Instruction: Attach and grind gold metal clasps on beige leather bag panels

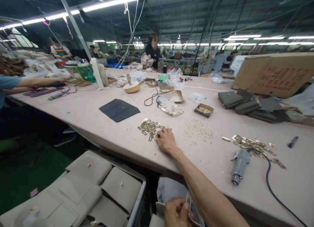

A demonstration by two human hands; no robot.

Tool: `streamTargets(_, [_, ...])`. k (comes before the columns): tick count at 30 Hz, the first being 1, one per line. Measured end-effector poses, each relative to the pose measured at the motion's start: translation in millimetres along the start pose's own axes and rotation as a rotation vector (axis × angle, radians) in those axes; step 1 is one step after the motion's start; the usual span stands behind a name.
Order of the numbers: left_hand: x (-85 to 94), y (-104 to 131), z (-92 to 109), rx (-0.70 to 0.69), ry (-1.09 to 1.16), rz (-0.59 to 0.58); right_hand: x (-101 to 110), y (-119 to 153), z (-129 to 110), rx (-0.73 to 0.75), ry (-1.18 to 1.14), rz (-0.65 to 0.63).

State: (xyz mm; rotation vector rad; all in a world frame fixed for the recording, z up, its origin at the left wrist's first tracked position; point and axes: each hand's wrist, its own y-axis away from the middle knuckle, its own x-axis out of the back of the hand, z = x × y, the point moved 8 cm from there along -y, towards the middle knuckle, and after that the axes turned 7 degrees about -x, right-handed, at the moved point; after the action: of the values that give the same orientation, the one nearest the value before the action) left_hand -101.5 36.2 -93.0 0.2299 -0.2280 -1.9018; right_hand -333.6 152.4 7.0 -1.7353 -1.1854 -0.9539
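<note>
My right hand (pixel 166 140) reaches across the table, its fingers bent down at the right edge of a pile of small rectangular brass-coloured frames (pixel 148 127). What its fingertips pinch is hidden. Low at the bottom edge, my left hand (pixel 178 213) is closed, thumb against fingers, on a small slotted rectangular frame (pixel 188 199). Around that hand lies a pale grey-beige bag piece (pixel 169 189), partly covered by the hand and my right forearm. To the left, a crate (pixel 143 187) holds several beige bags (pixel 125 186) with small metal studs.
A grey electric screwdriver (pixel 240 166) with a black cord lies at right by more metal parts (pixel 252 144). Tiny fittings (pixel 198 129) are scattered near a small box (pixel 204 110). A dark panel (pixel 119 110), dark pouches (pixel 229 99) and a carton (pixel 274 75) lie farther back. A co-worker's arm (pixel 41 81) reaches in at left.
</note>
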Motion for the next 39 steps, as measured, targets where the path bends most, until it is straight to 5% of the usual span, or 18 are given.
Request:
streamTargets(7, [-2.8,8,6,-0.022,-0.016,-0.062,10,20,5,-0.010,-0.171,0.021])
streamTargets(14, [-11.5,10,-1,-0.044,0.005,-0.115,63,58,29,-0.123,-0.603,0.150])
streamTargets(19, [-11.2,7,2,-0.043,-0.012,-0.130,101,119,60,-0.250,-1.204,0.134])
streamTargets(23, [-11.2,6,11,-0.047,0.002,-0.135,118,189,82,-0.396,-1.280,0.219])
streamTargets(30, [-24.6,14,18,-0.031,-0.004,-0.156,96,280,111,-0.651,-1.264,0.265])
streamTargets(39, [-53.5,24,30,-0.040,-0.017,-0.219,66,292,123,-0.678,-1.273,0.118])
